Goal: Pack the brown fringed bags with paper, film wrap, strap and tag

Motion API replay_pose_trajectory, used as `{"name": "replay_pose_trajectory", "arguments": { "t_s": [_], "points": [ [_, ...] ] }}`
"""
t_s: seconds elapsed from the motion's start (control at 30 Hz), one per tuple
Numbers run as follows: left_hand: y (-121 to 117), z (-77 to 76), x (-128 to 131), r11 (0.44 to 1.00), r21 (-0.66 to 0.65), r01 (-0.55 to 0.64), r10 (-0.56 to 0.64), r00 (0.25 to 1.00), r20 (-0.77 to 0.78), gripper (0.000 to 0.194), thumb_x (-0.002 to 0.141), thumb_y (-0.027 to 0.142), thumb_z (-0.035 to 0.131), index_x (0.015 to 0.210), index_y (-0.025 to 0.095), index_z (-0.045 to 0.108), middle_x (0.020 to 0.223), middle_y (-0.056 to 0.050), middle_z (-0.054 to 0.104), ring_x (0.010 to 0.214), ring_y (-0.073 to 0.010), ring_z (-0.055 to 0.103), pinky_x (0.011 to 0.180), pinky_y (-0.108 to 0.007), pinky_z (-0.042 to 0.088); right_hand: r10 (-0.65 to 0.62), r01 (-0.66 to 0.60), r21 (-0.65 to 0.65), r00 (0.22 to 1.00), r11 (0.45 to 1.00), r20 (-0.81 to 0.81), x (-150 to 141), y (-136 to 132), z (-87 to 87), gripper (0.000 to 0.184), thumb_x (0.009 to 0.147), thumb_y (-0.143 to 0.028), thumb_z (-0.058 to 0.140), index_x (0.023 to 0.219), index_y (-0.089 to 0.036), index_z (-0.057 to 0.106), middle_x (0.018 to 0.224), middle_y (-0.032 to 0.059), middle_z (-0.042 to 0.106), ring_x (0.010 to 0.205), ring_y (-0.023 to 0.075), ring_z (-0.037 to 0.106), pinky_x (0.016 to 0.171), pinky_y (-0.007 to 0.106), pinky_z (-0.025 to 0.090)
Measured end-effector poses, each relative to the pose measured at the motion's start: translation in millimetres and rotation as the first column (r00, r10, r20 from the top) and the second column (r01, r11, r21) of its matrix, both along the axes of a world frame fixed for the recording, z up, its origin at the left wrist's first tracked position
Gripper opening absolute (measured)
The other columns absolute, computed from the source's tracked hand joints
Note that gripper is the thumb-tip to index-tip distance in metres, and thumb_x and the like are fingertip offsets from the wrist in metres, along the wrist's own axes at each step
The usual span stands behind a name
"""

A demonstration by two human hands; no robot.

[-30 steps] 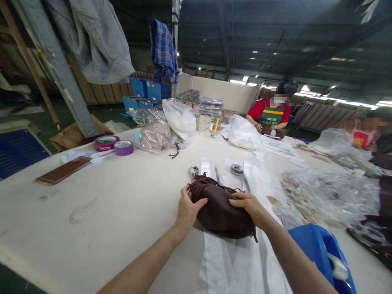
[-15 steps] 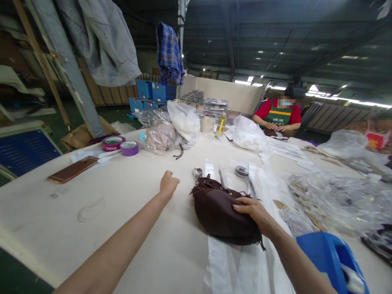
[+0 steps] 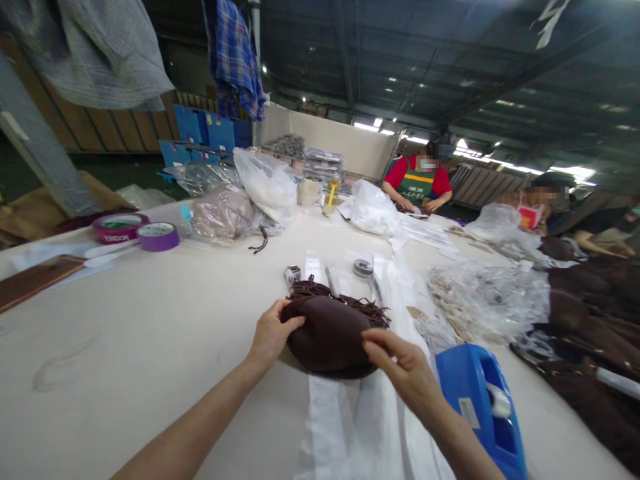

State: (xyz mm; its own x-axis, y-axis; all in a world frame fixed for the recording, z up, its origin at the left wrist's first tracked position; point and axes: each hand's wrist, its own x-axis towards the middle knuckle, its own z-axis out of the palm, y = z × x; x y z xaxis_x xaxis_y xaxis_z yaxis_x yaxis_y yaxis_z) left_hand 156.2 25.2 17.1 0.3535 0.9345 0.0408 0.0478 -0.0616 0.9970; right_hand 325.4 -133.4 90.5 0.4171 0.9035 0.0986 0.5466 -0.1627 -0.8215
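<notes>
A dark brown leather-like bag (image 3: 327,337) with fringe and small metal eyelets along its far side lies on white strips on the table. My left hand (image 3: 267,333) grips its left end, thumb on top and fingers partly hidden behind. At the bag's right end, my right hand (image 3: 400,363) is closed in a pinch, fingertips against or just over the surface; what they pinch is too small to make out. Just beyond the fringe are a small clear-wrapped item (image 3: 293,274) and a grey tape roll (image 3: 363,268).
A blue tape dispenser (image 3: 477,400) stands right of my right forearm. Purple tape (image 3: 159,237) and a brown phone-like slab (image 3: 37,280) lie left. Clear plastic bags (image 3: 493,300) and piled dark brown bags (image 3: 585,327) fill the right. A co-worker (image 3: 417,183) works across the table.
My left hand has come from the bare table onto the bag's left end. My right hand has shifted from lying over the bag to a pinch at its right end. The view has turned right.
</notes>
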Motion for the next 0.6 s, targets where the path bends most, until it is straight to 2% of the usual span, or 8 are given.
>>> {"name": "replay_pose_trajectory", "arguments": {
  "t_s": [0.07,0.13,0.23,0.27,0.37,0.43,0.53,0.6],
  "points": [
    [2.7,-1.4,-1.8,1.0,-0.009,0.007,-0.006,1.0,0.007,0.034,0.058,0.035,0.068,0.087,0.018,0.061,0.078,-0.001,0.066,0.075,-0.0188,0.059,0.067,-0.026,0.045,0.006,-0.002,-0.071,0.998,0.997,0.057,-5.8,-18.2,-14.3,0.03,0.074,-0.039,0.052,0.093,-0.019,0.065,0.085,0.0067,0.068,0.077,0.0207,0.063,0.071,0.032,0.049],
    [4.3,-1.8,-2.8,1.0,-0.019,0.013,-0.013,1.0,0.013,0.034,0.058,0.035,0.068,0.086,0.018,0.062,0.077,0.0,0.066,0.074,-0.0185,0.059,0.066,-0.025,0.044,-0.22,0.23,-0.065,0.966,0.971,0.134,-3.5,-31.0,-29.5,0.041,0.075,-0.042,0.047,0.103,-0.015,0.06,0.095,0.0132,0.066,0.083,0.0246,0.063,0.074,0.036,0.049],
    [6.6,-0.9,-2.6,0.999,-0.041,0.024,-0.023,0.999,0.025,0.035,0.056,0.034,0.069,0.086,0.017,0.063,0.074,0.0,0.066,0.072,-0.0179,0.059,0.064,-0.024,0.044,-0.552,0.549,0.072,0.813,0.833,0.188,5.8,-42.1,-42.0,0.058,0.075,-0.048,0.041,0.115,-0.007,0.05,0.112,0.0213,0.057,0.091,0.0281,0.06,0.077,0.041,0.047],
    [7.3,-0.3,-2.3,0.998,-0.05,0.028,-0.026,0.999,0.03,0.036,0.055,0.034,0.069,0.086,0.017,0.063,0.074,0.0,0.066,0.071,-0.0177,0.058,0.063,-0.024,0.044,-0.566,0.558,0.093,0.805,0.824,0.177,6.9,-44.0,-42.9,0.057,0.074,-0.049,0.041,0.114,-0.009,0.051,0.112,0.0205,0.057,0.09,0.0276,0.06,0.076,0.041,0.047],
    [7.4,2.9,-1.8,0.996,-0.085,0.04,-0.036,0.998,0.048,0.037,0.054,0.034,0.07,0.086,0.016,0.063,0.073,0.001,0.065,0.069,-0.0169,0.057,0.059,-0.022,0.043,-0.443,0.434,0.097,0.886,0.896,0.134,0.5,-42.7,-40.3,0.037,0.073,-0.048,0.049,0.094,-0.019,0.059,0.093,0.0111,0.063,0.079,0.023,0.06,0.07,0.035,0.046],
    [5.6,6.2,-2.5,0.992,-0.115,0.049,-0.042,0.997,0.061,0.037,0.054,0.033,0.07,0.086,0.017,0.062,0.073,0.001,0.065,0.067,-0.016,0.057,0.056,-0.021,0.042,-0.43,0.429,0.055,0.903,0.902,0.002,-5.6,-35.5,-38.7,0.028,0.067,-0.046,0.059,0.084,-0.023,0.06,0.08,0.0062,0.062,0.074,0.0218,0.057,0.069,0.033,0.043],
    [1.6,12.2,-4.4,0.983,-0.17,0.071,-0.058,0.995,0.084,0.038,0.053,0.033,0.07,0.087,0.017,0.062,0.073,0.001,0.065,0.065,-0.0154,0.057,0.052,-0.02,0.041,-0.464,0.463,-0.087,0.821,0.882,-0.332,-5.8,-19.8,-40.8,0.037,0.055,-0.043,0.071,0.083,-0.023,0.058,0.067,0.0016,0.059,0.067,0.021,0.057,0.064,0.033,0.043],
    [-0.5,15.5,-5.1,0.974,-0.211,0.084,-0.065,0.993,0.099,0.041,0.053,0.035,0.07,0.088,0.016,0.061,0.074,0.0,0.065,0.063,-0.0154,0.057,0.049,-0.02,0.04,-0.415,0.41,-0.124,0.764,0.904,-0.494,-0.9,-11.3,-44.2,0.045,0.053,-0.045,0.073,0.088,-0.02,0.057,0.067,0.001,0.061,0.065,0.0195,0.058,0.061,0.032,0.045]
  ]
}}
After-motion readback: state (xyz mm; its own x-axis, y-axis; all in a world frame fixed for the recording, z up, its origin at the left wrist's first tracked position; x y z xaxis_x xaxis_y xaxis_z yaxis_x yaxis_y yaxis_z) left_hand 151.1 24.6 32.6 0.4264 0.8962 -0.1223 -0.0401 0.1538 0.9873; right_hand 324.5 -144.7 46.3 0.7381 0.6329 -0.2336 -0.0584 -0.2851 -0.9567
